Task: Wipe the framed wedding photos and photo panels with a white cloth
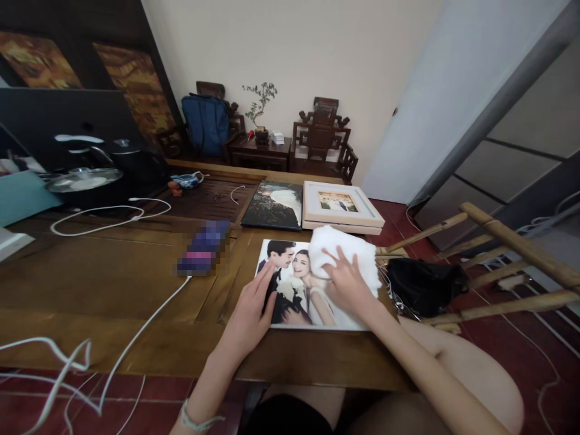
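Presumably soft, white cloth (369,254) lies beneath the widely spread right hand (348,283); at left, the flat left hand (254,305) touches a probably stiff photo panel (292,293), best held by its edges.

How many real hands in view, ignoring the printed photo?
2: left hand on the left side of the printed photo, right hand on the white cloth over its upper right.
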A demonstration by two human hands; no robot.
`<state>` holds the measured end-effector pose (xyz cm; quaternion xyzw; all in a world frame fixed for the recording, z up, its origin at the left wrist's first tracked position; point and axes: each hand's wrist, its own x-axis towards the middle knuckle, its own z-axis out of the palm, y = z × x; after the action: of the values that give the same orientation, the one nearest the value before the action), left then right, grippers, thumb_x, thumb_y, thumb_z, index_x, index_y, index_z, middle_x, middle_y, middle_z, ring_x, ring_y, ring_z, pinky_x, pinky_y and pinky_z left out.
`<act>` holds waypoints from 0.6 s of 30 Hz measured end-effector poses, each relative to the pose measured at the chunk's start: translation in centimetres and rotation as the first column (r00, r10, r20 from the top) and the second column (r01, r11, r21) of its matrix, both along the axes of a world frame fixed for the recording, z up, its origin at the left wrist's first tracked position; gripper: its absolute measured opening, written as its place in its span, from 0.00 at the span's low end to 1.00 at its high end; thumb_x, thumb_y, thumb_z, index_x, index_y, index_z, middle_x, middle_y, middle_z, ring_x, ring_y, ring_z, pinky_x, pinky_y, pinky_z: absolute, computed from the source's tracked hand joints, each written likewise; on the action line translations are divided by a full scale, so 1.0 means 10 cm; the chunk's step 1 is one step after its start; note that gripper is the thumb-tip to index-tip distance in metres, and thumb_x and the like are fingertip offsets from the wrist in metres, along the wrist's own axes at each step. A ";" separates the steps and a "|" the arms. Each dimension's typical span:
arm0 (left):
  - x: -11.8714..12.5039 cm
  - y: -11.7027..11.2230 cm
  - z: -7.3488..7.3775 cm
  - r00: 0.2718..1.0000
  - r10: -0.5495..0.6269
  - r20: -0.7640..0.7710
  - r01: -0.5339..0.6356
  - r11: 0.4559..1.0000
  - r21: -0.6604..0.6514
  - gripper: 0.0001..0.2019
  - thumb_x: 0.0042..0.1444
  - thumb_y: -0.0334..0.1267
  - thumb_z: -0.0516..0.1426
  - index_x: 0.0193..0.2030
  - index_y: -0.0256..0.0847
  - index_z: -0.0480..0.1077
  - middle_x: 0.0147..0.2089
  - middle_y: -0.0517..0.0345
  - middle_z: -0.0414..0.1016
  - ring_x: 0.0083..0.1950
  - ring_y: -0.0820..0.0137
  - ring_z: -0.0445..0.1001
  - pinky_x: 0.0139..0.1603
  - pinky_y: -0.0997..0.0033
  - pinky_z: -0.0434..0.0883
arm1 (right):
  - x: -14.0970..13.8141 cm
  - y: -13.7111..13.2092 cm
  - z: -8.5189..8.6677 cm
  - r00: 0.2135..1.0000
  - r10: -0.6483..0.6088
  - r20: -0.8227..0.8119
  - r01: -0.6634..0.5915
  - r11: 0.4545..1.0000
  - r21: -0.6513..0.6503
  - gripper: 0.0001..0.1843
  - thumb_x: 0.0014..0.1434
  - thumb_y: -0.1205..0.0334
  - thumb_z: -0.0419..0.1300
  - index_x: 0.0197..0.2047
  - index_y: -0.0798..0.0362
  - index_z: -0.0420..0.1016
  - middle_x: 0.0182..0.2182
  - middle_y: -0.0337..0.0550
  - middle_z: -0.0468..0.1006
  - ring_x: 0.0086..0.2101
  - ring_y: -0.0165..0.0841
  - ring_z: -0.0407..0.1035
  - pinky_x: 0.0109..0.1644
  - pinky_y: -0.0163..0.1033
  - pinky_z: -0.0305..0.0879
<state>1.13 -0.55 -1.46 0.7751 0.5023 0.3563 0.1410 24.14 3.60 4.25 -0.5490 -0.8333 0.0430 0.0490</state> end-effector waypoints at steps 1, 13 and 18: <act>0.00 -0.01 0.02 1.000 0.003 0.026 -0.003 1.000 -0.006 0.26 0.65 0.36 0.46 0.69 0.46 0.45 0.70 0.49 0.50 0.70 0.61 0.51 0.67 0.51 0.56 | -0.13 0.06 0.01 1.000 0.029 -0.002 -0.029 0.999 -0.017 0.25 0.49 0.76 0.51 0.51 0.58 0.71 0.65 0.52 0.54 0.64 0.60 0.37 0.59 0.76 0.37; -0.03 0.01 0.04 0.985 0.020 0.171 -0.015 0.999 -0.028 0.21 0.67 0.40 0.43 0.66 0.46 0.55 0.70 0.51 0.53 0.70 0.63 0.51 0.68 0.53 0.54 | -0.35 -0.89 0.03 0.871 0.480 -0.104 -0.491 0.863 -0.122 0.20 0.48 0.74 0.52 0.39 0.50 0.78 0.66 0.33 0.52 0.66 0.48 0.30 0.65 0.67 0.25; -0.01 0.02 -0.08 0.999 -0.023 0.045 0.021 0.999 0.048 0.20 0.65 0.37 0.47 0.63 0.45 0.58 0.66 0.47 0.59 0.69 0.59 0.54 0.65 0.48 0.58 | 0.02 -0.83 0.01 0.949 0.303 -0.088 -0.309 0.948 -0.072 0.25 0.41 0.79 0.47 0.37 0.52 0.76 0.65 0.36 0.56 0.66 0.42 0.33 0.67 0.64 0.30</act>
<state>1.07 -0.32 -2.29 0.7754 0.4818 0.3843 0.1379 24.36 -4.72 4.38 -0.4127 -0.9033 0.1061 0.0497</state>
